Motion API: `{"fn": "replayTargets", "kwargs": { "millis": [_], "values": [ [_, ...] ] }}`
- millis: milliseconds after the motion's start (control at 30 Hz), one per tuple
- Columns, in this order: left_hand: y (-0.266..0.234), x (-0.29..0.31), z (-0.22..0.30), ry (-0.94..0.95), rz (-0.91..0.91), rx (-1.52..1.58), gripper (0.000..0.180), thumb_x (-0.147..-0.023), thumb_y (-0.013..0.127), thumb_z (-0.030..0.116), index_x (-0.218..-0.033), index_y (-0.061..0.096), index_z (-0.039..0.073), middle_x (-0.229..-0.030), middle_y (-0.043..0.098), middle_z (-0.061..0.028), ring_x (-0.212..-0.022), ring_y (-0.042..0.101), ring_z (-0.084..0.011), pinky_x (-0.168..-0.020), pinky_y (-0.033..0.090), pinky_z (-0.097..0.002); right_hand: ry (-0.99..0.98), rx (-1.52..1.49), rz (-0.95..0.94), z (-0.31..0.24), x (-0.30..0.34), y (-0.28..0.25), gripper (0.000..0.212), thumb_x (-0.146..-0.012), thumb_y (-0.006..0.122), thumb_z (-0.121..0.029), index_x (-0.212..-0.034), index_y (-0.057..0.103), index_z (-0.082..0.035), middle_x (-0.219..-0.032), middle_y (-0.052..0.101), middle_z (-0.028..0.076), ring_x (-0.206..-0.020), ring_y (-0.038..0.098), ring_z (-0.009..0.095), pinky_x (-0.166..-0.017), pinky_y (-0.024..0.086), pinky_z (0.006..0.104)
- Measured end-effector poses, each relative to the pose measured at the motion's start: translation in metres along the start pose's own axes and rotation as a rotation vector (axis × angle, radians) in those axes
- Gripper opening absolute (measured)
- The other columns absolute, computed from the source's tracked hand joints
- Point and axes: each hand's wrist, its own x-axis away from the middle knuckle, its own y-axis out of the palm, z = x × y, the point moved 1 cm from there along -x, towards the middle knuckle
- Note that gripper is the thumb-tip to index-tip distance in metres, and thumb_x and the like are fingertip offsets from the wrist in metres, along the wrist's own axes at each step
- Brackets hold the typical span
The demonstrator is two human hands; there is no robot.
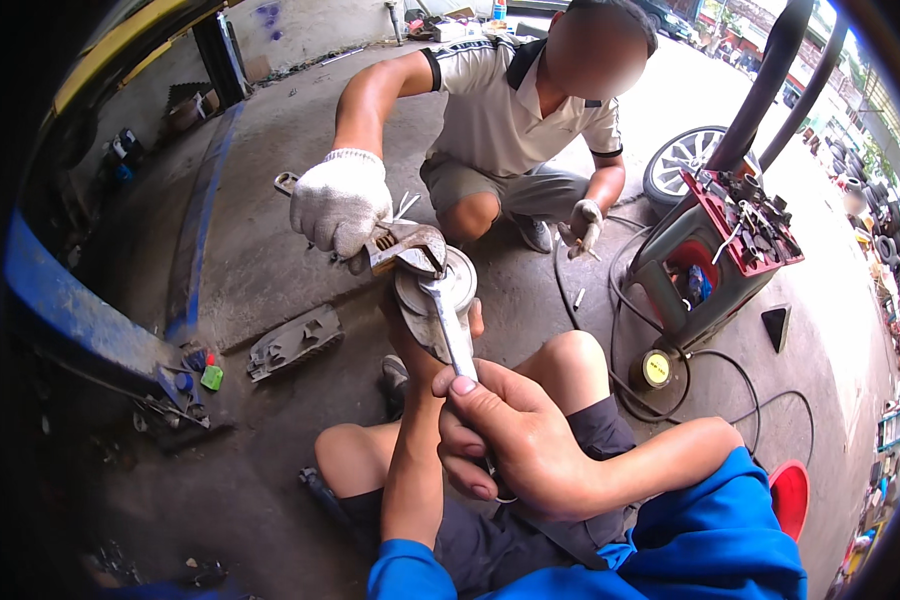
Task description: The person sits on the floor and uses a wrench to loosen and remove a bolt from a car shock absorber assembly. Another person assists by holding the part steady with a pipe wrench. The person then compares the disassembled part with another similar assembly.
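Observation:
My right hand (515, 435) is closed around the lower part of a combination wrench (454, 335), whose upper end rests at the middle of a round grey metal part (455, 282). Mostly hidden behind that disc-shaped part, my left hand (404, 335) grips it, with fingertips showing at its right edge. Opposite me, a crouching person's gloved hand (342, 205) holds an adjustable wrench (405, 248), its jaws against the part's upper edge. The person's other gloved hand (585, 228) hangs by their knee, with a small white stick between its fingers.
At right, a red tray of tools (745, 225) sits on a grey stool (660, 270). A hose (620, 330) loops over the floor near a round yellow-topped can (655, 369). A wheel (682, 165) lies behind. A blue lift arm (90, 310) and a ribbed metal piece (295, 343) are at left.

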Motion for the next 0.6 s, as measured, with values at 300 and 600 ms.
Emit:
{"fn": "replayTargets", "kwargs": {
  "millis": [300,600],
  "values": [
    [0.002,-0.005,-0.011,-0.185,-0.214,0.477,0.05,-0.08,0.074,0.035,-0.11,0.056,-0.001,-0.093,0.065,-0.0137,-0.066,0.063,-0.0246,-0.061,0.052,-0.0353,0.16,0.085,-0.201,-0.016,0.033,-0.011,0.031,-0.109,0.04,-0.028,-0.123,0.047,0.0,-0.062,0.039,0.003,-0.041,0.043,0.014,-0.038,0.033,0.0252],
    [-0.006,-0.009,-0.003,0.286,-0.033,-0.236,0.08,-0.07,0.085,0.019,-0.135,0.043,-0.003,-0.117,0.064,-0.0176,-0.102,0.066,-0.0288,-0.088,0.054,-0.0411,0.107,0.8,-0.142,-0.074,0.019,-0.06,0.041,-0.108,0.045,-0.033,-0.107,0.062,0.004,-0.061,0.051,0.001,-0.045,0.046,0.008,-0.043,0.036,0.0238]
  ]
}}
